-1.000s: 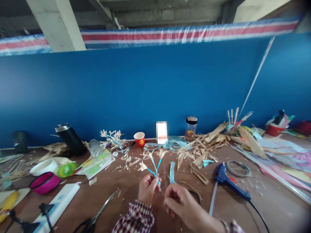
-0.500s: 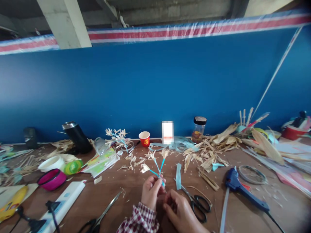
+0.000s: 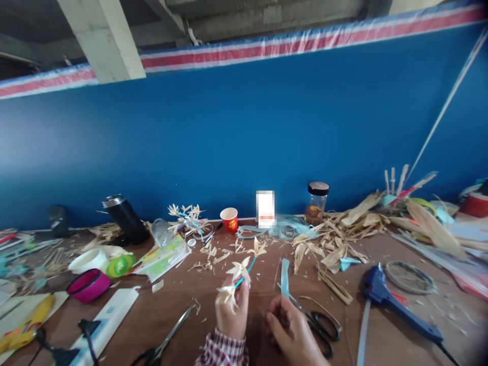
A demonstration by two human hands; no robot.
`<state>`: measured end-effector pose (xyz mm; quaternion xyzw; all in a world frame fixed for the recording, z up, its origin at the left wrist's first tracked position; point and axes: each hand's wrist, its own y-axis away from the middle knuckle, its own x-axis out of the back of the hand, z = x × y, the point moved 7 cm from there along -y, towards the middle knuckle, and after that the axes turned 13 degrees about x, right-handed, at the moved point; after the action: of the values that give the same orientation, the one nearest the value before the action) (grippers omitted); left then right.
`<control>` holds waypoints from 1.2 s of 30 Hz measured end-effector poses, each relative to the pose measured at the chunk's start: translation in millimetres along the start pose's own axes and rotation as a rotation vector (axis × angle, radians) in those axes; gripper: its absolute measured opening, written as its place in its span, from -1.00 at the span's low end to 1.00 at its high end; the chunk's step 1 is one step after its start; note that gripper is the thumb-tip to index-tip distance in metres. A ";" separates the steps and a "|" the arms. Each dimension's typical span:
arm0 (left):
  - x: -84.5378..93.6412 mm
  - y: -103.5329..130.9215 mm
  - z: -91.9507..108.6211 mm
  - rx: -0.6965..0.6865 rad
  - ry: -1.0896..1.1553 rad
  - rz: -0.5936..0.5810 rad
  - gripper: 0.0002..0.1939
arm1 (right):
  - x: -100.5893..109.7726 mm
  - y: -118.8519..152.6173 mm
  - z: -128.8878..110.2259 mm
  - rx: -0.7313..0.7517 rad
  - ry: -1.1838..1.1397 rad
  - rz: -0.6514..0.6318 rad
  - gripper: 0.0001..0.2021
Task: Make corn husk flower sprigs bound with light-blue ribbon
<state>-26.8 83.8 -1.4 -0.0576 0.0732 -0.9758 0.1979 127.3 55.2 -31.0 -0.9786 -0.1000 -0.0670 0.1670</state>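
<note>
My left hand (image 3: 232,312), below a checked cuff, is closed round the blue-wrapped stems of a small bunch of pale husk flowers (image 3: 241,269); the blooms lean over its fingers and partly hide them. To its right, my right hand (image 3: 287,325) is low over the table with its fingers curled; whether anything is between them is hidden. Just beyond its fingertips lies a light blue strip (image 3: 284,277). Black-handled scissors (image 3: 322,325) rest beside it, partly behind the hand.
A blue glue gun (image 3: 396,305) lies right, near a wire coil (image 3: 409,277). More scissors (image 3: 168,340) and a power strip (image 3: 110,317) are left. Behind stand a red cup (image 3: 229,220), a lidded jar (image 3: 316,203) and a black flask (image 3: 127,221). Husk scraps (image 3: 343,234) lie right.
My left hand has turned and tipped the flowers toward me and to the left, so the blooms now cover its fingers. My right hand has shifted slightly right, away from it.
</note>
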 end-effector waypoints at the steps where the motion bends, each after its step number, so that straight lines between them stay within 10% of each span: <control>1: 0.1 0.7 0.2 -0.034 -0.028 -0.001 -0.76 | -0.8 0.4 2.2 -0.008 -0.015 -0.001 -0.88; 17: 0.9 0.7 2.1 -0.062 -0.149 0.011 -0.71 | -4.3 1.0 -3.7 -0.067 -0.024 -0.043 -0.90; 36: 4.8 -16.0 -48.7 0.660 0.225 -0.001 -0.59 | -9.9 5.2 1.0 -0.193 -0.187 -0.021 -0.74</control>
<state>-44.1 102.4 -46.2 0.1172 -0.2250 -0.9472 0.1960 118.9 49.0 -35.3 -0.9910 -0.1183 0.0135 0.0611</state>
